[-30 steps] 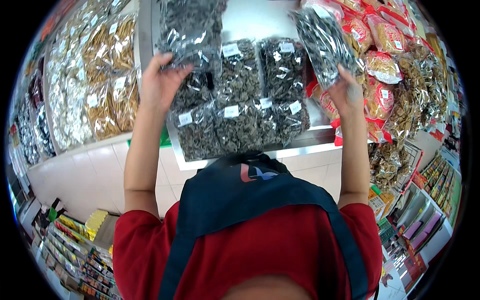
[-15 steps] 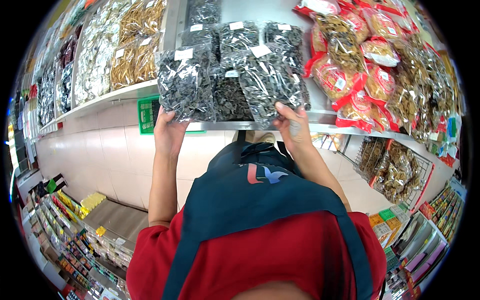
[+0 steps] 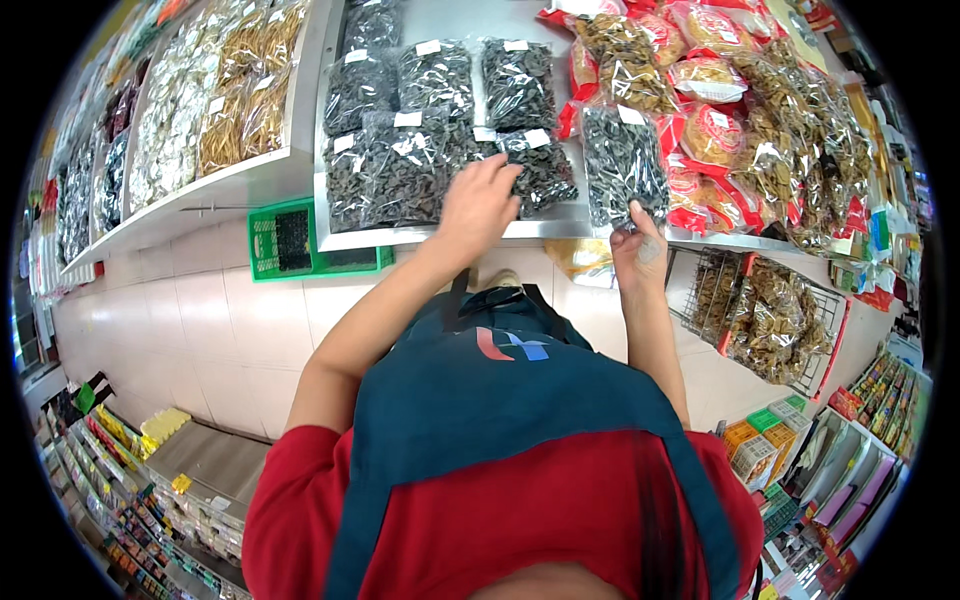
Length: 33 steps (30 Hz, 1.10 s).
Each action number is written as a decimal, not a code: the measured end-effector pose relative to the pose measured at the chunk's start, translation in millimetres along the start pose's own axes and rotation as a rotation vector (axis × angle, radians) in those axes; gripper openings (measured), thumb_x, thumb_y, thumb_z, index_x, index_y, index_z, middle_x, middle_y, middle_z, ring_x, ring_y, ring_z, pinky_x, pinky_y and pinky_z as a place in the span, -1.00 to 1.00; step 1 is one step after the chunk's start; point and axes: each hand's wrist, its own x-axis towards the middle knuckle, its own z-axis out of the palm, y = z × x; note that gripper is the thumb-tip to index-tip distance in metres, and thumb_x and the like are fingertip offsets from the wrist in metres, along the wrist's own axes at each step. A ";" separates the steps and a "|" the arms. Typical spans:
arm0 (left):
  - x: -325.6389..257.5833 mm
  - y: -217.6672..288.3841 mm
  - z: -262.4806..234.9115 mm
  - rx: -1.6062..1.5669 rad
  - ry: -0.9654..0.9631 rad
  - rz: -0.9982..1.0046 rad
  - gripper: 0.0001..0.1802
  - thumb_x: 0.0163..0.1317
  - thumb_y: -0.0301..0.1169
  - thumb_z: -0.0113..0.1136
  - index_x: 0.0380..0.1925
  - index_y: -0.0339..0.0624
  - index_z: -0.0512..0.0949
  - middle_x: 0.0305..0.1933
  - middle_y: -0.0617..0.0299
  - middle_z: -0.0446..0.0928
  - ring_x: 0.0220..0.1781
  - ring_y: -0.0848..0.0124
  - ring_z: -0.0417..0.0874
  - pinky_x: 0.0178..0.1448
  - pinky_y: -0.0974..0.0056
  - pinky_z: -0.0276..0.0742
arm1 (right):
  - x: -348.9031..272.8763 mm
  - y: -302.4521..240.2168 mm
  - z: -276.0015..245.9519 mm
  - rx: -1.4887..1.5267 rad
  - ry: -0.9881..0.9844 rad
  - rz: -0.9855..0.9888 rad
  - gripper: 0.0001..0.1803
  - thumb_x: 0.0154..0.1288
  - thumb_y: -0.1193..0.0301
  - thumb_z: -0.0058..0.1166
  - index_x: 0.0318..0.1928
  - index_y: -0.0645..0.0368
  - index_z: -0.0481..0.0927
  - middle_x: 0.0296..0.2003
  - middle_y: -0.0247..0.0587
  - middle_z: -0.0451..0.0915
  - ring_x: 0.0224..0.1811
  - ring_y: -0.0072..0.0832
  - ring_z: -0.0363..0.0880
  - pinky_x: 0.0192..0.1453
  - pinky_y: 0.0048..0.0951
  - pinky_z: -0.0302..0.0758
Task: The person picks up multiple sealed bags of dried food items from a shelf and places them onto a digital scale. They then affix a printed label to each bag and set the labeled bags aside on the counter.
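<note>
My right hand [image 3: 640,250] grips the lower edge of a clear bag of dried black fungus [image 3: 625,165], a white label at its top. The bag stands up at the right end of the rows, partly in front of red-trimmed packs. My left hand [image 3: 480,205] lies over the front row with fingers stretched out, holding nothing that I can see. Beneath its fingertips are a bag of black fungus [image 3: 545,178] and its neighbour [image 3: 465,150], partly hidden by the hand. More such bags [image 3: 405,185] lie side by side to the left, with others [image 3: 435,80] behind them.
Red-trimmed round packs [image 3: 715,135] and bags of brown dried goods [image 3: 800,150] crowd the right. A metal shelf edge [image 3: 400,237] runs along the front. Below it are a green crate [image 3: 280,240] and, at right, a wire cart [image 3: 815,340] holding bags.
My left hand let go of its bag, now in the front row, and moved right. My right hand carried its bag to the right. The view has shifted slightly.
</note>
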 end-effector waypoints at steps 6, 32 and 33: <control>36.8 13.0 81.2 0.134 -0.256 -0.132 -0.17 -0.08 -0.14 0.43 0.25 0.03 0.32 0.38 -0.31 0.02 0.23 -0.33 0.25 0.31 -0.14 0.25 | -44.9 -9.0 -31.0 0.005 0.108 -0.049 -0.66 0.15 0.53 0.19 -0.05 0.02 0.49 -0.21 -0.43 0.60 -0.27 -0.56 0.55 -0.44 -0.55 0.36; 58.1 -121.6 -104.3 0.146 0.329 -0.162 -0.75 0.10 -0.41 0.22 -0.19 -0.17 0.53 0.05 0.05 0.49 0.12 0.08 0.44 0.21 0.11 0.31 | 35.5 63.8 2.1 -0.941 -0.019 -0.419 0.02 -0.04 0.20 0.40 0.33 0.35 0.09 0.16 0.07 0.31 0.05 -0.26 0.39 0.15 -0.26 0.38; 70.5 -141.3 -110.5 0.176 0.333 -0.198 -0.71 0.11 -0.38 0.22 -0.15 -0.18 0.51 0.06 0.02 0.47 0.13 0.07 0.43 0.22 0.09 0.30 | 50.9 52.0 8.5 -1.009 0.009 -0.553 -0.06 -0.02 0.25 0.38 0.30 0.35 0.15 0.14 0.06 0.33 0.10 -0.23 0.38 0.18 -0.28 0.36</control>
